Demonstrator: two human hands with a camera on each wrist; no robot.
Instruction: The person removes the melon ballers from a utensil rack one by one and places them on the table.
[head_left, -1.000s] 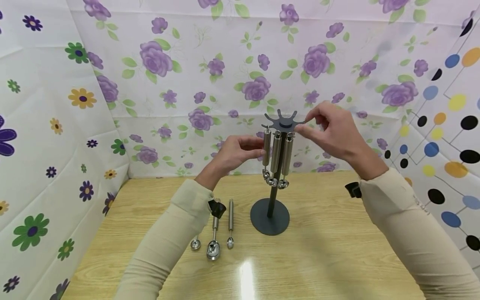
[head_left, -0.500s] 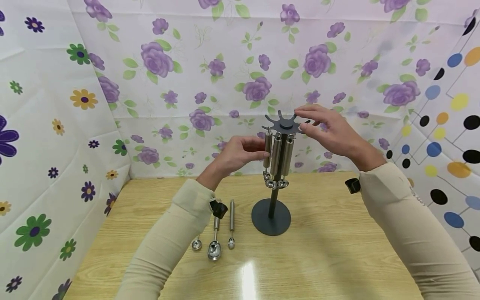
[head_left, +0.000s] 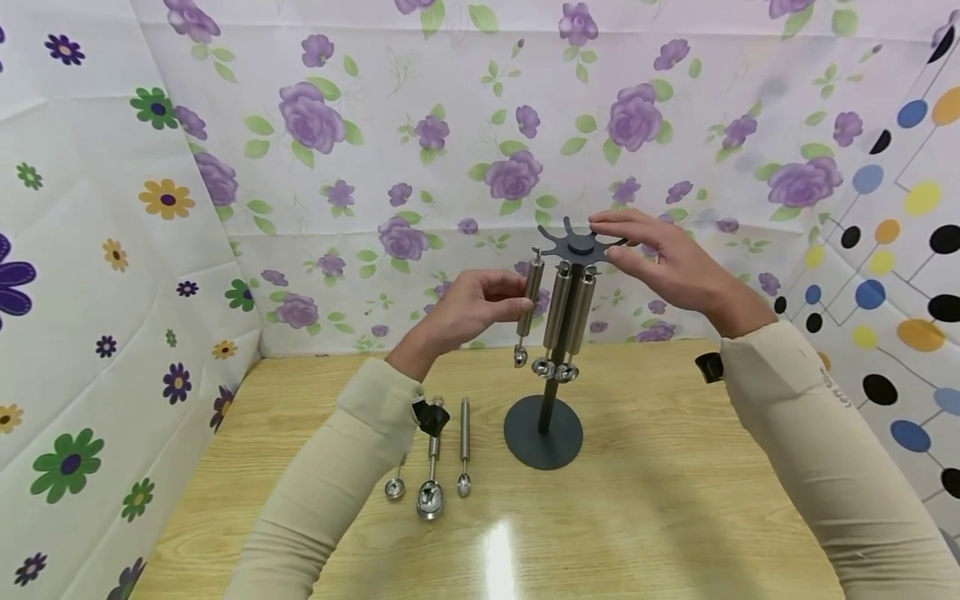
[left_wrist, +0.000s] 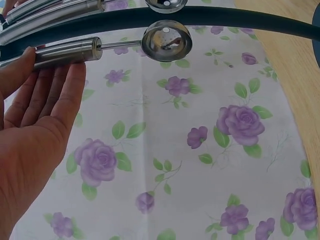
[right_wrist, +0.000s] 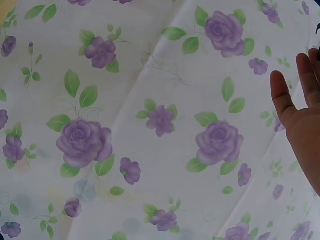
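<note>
A melon baller (head_left: 535, 279) with a steel handle hangs at the left hook of a dark stand (head_left: 581, 243). My left hand (head_left: 480, 304) pinches its handle between thumb and fingers. In the left wrist view, its small round bowl (left_wrist: 166, 41) shows a hole. Two more steel scoops, the middle one (head_left: 557, 308) and the right one (head_left: 582, 312), hang from neighbouring hooks. At the stand's top, my right hand (head_left: 667, 254) has its fingers extended over the right-hand hooks, thumb lower at the rim. The right wrist view catches only part of that hand (right_wrist: 305, 125).
The stand's round base (head_left: 543, 432) rests on the wooden table (head_left: 645, 500). Left of it lie a small scoop (head_left: 465, 433), a larger scoop (head_left: 431, 500) and another small one (head_left: 394, 488), partly behind my left sleeve. Floral cloth (head_left: 405, 237) hangs behind.
My right hand has loosened from pinching a hook to extended fingers. The held melon baller's bowl has swung left, apart from the other scoops, and the stand's top has shifted slightly right.
</note>
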